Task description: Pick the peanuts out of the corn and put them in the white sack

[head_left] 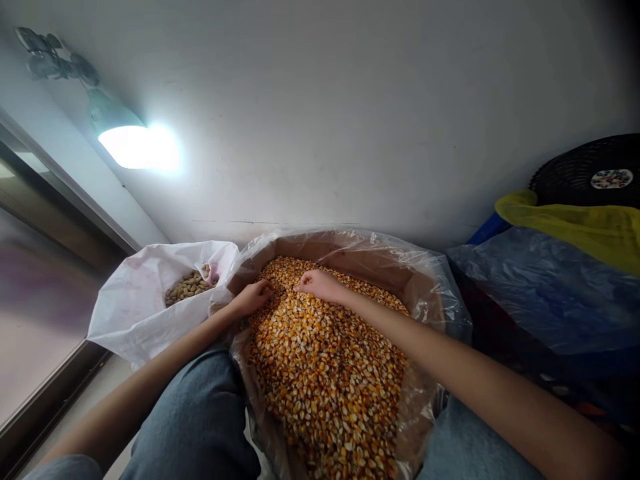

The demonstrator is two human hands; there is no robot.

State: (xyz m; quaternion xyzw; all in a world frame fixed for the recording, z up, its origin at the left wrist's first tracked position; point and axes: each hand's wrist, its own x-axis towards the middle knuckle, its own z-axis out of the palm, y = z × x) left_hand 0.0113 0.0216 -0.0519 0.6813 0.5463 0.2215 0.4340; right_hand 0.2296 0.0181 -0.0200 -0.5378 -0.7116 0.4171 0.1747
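A large heap of dried yellow-orange corn kernels [325, 373] fills a cardboard box [350, 250] lined with a transparent plastic bag [440, 293]. My left hand [253, 298] rests at the heap's upper left, near the bag's rim, with its fingers curled against the kernels. My right hand [320, 285] lies on the far part of the heap, curled, with its fingertips turned down and hidden. Just left of the box, a white sack [133, 307] holds tan peanuts [187, 288].
My jeans-covered legs [195, 427] flank the box. A white wall stands behind it, with a lit lamp [123, 127] above. To the right are a blue plastic bag [540, 293], a yellow cloth [575, 227] and a round black fan [585, 173]. A glass door [45, 287] stands at left.
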